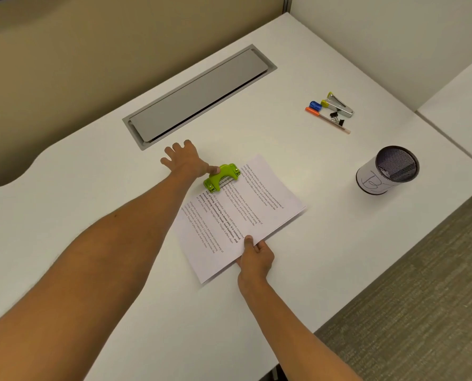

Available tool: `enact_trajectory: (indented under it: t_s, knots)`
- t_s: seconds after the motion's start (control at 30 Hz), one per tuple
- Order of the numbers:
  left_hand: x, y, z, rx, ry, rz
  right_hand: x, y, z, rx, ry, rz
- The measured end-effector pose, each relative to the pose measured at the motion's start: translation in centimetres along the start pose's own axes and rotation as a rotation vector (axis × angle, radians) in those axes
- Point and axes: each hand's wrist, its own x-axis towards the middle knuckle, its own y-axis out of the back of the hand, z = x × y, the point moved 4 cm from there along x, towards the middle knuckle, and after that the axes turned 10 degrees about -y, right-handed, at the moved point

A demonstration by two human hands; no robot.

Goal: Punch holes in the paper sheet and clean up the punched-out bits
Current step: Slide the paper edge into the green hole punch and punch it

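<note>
The paper sheet (240, 215) lies mid-desk (64, 210), its long axis running diagonally from near-left to far-right, its far edge tucked in the green hole punch (221, 177). The right hand (255, 259) pinches the near edge, thumb on top. The left hand (186, 162) is spread, fingers splayed, thumb against the punch.

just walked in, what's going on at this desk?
A person is lining up printed paper sheets in a green hole punch on a white desk. The left hand rests beside the punch, thumb touching it, fingers spread. The right hand pinches the sheets' near edge. One edge sits in the punch's slot. No punched-out bits are visible. A mesh cup stands to the right.
</note>
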Motion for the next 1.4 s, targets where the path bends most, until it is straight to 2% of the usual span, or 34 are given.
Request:
enact_trajectory:
  t_s: [0.33, 0.77, 1.4]
  knots:
    - [-0.1, -1.5, -1.9, -0.12, 0.055, 0.024, -0.1, 0.0, -0.1, 0.012, -0.037, -0.024]
    - [0.9, -2.2, -2.8, -0.156, 0.067, -0.05, 0.1, 0.0, 0.0, 0.034, -0.037, -0.023]
    - [1.4, -3.6, -4.0, -0.271, 0.112, -0.037, 0.4, 0.2, 0.1, 0.008, -0.007, -0.038]
